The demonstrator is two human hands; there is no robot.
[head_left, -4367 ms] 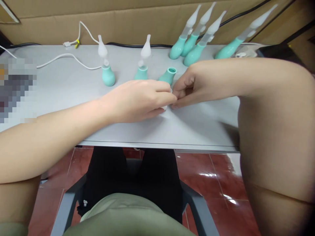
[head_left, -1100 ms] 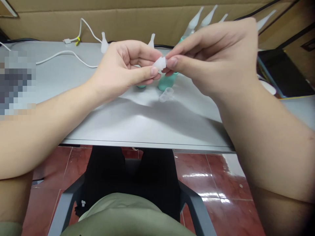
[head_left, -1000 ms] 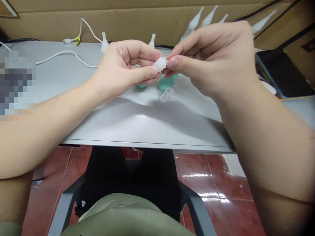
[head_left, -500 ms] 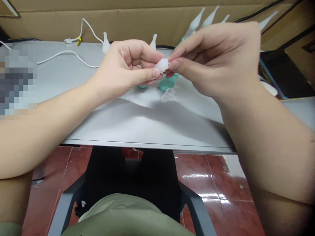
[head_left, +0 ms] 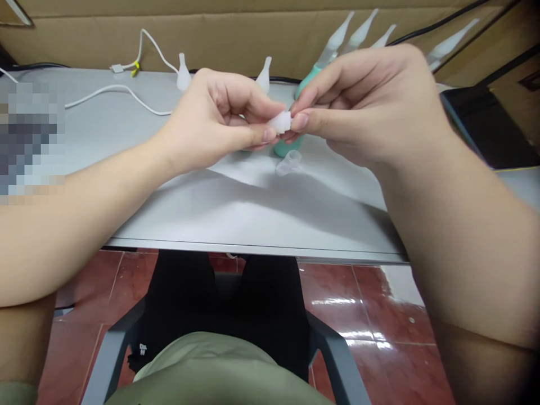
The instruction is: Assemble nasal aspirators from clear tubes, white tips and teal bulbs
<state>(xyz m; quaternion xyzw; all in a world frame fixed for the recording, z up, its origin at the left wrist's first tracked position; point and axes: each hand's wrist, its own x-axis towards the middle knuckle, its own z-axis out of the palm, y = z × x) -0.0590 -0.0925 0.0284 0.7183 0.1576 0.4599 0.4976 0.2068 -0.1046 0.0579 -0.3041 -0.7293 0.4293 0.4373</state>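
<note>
Both hands have dropped slightly toward the table since half a second ago, still meeting over its middle. At far left, a white cable curls across the grey table, which backs onto a cardboard wall. Next, two white silicone nozzles stand up behind the left hand; that hand's thumb and curled fingers are pinched closed on the left end of a small translucent white silicone piece, held in the air just above the table. The right hand pinches the same piece from the other side, thumb and forefinger closed on it, so the fingertips of both hands nearly touch. Just below the piece, a clear plastic connector lies on its side on the table, beside a teal rubber bulb mostly hidden under the fingers. Behind the right hand, several assembled aspirators with white tips lean toward the wall. At far right sits a dark tray.
</note>
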